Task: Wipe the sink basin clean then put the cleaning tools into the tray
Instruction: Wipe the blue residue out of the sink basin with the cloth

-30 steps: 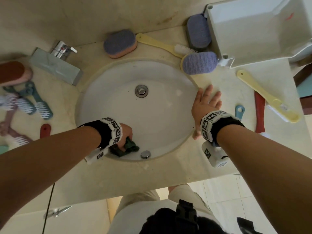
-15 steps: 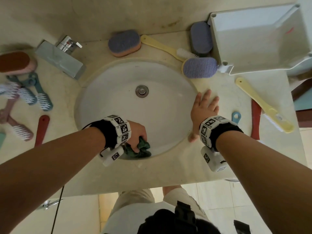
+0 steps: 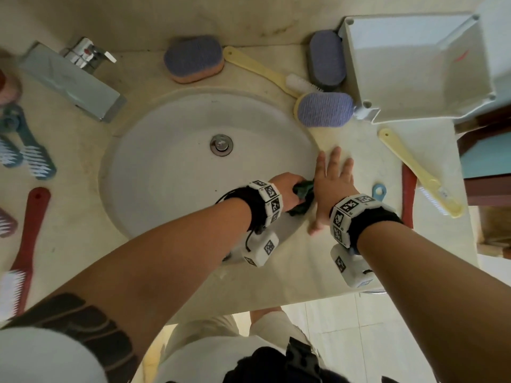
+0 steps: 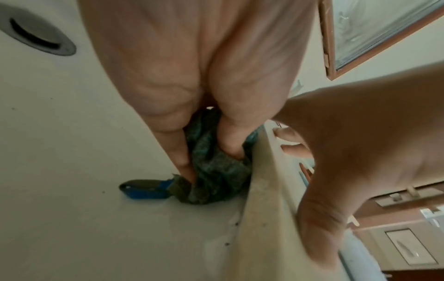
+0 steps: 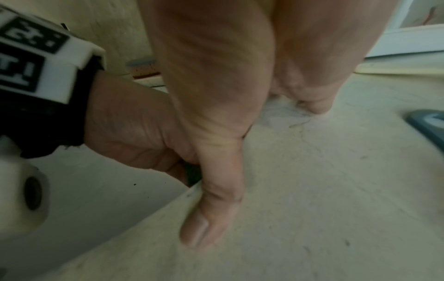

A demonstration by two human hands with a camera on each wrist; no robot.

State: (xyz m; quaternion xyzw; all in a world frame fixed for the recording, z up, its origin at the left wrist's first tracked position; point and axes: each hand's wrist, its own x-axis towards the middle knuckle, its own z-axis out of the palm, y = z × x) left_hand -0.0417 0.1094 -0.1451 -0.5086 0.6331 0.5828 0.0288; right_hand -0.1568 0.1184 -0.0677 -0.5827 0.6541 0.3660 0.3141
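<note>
My left hand (image 3: pixel 289 189) grips a crumpled dark green cloth (image 3: pixel 302 196) and presses it against the right inner wall of the white round sink basin (image 3: pixel 166 172), just under the rim. In the left wrist view the green cloth (image 4: pixel 216 178) is bunched between thumb and fingers of the left hand (image 4: pixel 206 144). My right hand (image 3: pixel 330 186) lies flat, fingers spread, on the beige counter (image 3: pixel 345 261) beside the rim; its thumb (image 5: pixel 211 218) rests at the rim's edge. The white tray (image 3: pixel 414 64) stands at the back right.
Purple sponges (image 3: pixel 193 59) (image 3: pixel 323 109) (image 3: pixel 327 60) and a yellow brush (image 3: pixel 265 70) lie behind the basin. Another yellow brush (image 3: pixel 420 172), a red brush (image 3: pixel 409 200) and a blue handle end (image 3: pixel 378 190) lie right of my hand. Faucet (image 3: pixel 72 78) and more brushes (image 3: pixel 27 150) lie left.
My left hand has slid the green cloth along the near wall of the basin from left to right, up to my right hand. The right hand stays flat on the counter.
</note>
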